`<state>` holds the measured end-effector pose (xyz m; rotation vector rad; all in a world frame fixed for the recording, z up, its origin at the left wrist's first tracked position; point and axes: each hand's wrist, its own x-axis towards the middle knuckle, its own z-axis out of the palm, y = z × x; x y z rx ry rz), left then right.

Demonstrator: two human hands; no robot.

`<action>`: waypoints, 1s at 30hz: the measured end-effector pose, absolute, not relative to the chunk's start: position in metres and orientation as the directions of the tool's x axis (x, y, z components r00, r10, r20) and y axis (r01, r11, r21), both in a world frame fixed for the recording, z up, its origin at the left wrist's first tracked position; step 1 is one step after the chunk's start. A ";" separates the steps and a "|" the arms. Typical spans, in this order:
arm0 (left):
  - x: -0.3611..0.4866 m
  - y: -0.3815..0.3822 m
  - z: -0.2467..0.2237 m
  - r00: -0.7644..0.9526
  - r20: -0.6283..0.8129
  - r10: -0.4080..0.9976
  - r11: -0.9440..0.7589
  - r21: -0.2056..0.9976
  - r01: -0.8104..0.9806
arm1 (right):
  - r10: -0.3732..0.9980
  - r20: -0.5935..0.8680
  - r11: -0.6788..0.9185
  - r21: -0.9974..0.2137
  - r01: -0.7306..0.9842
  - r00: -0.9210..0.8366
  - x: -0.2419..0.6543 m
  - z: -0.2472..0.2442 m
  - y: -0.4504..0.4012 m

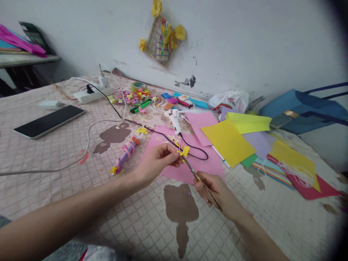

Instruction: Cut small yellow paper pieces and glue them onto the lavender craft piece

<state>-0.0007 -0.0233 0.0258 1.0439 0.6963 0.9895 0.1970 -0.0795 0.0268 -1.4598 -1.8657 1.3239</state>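
Between thumb and fingers, my left hand (165, 157) pinches a small piece of yellow paper (186, 150). My right hand (213, 190) is closed around a pair of scissors (199, 177), whose blades point up and left to the yellow piece. Whether the blades are apart there is too small to tell. Beneath both lies a pink sheet (174, 174) with small yellow scraps on it. Left of my left hand rests a purple stick (126, 155) wrapped with pink, orange and yellow pieces. A white glue gun (174, 121) lies just beyond my hands, its black cord looping over the pink sheet.
Coloured paper sheets (230, 141) are spread at the right, with white string (295, 172) on top. A phone-like black slab (50, 121) and a power strip (94, 95) sit at the left. Behind are small foam flowers (133, 97), a green cutter (140, 106) and tape (139, 87).
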 end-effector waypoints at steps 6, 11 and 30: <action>-0.002 -0.022 0.026 0.435 -0.013 0.900 0.175 0.926 -0.334 | 0.915 -0.205 0.006 -0.853 0.521 -0.346 0.195 0.029 -0.080; -0.004 -0.020 0.026 0.446 -0.022 0.895 0.187 0.926 -0.328 | 0.916 -0.192 0.027 -0.846 0.532 -0.352 0.195 0.029 -0.081; -0.020 -0.002 0.034 0.628 -0.058 0.776 0.247 0.944 -0.218 | 0.895 -0.224 -0.046 -0.906 0.421 -0.386 0.195 0.026 -0.085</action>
